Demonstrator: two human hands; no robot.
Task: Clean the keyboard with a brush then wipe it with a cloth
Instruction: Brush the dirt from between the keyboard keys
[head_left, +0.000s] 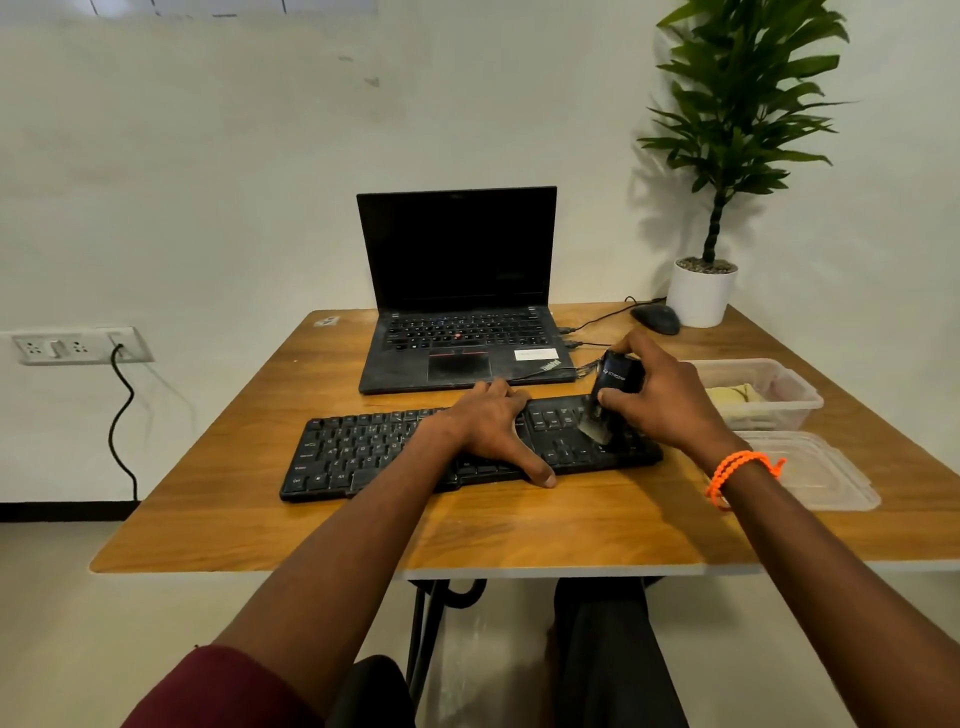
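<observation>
A black keyboard (363, 452) lies across the wooden table (363, 530) in front of me. My left hand (493, 426) rests flat on the keyboard's middle, fingers spread, thumb at its front edge. My right hand (665, 400) grips a black brush (615, 376) with a blue label, and its bristles touch the keys at the keyboard's right end. A yellowish cloth (735, 396) lies inside a clear plastic box (795, 400) to the right.
An open black laptop (457, 291) stands behind the keyboard. A black mouse (655, 318) and a potted plant (701, 296) sit at the back right corner. A clear lid (826, 478) lies near the right edge. A wall socket (78, 345) with a cable is at left.
</observation>
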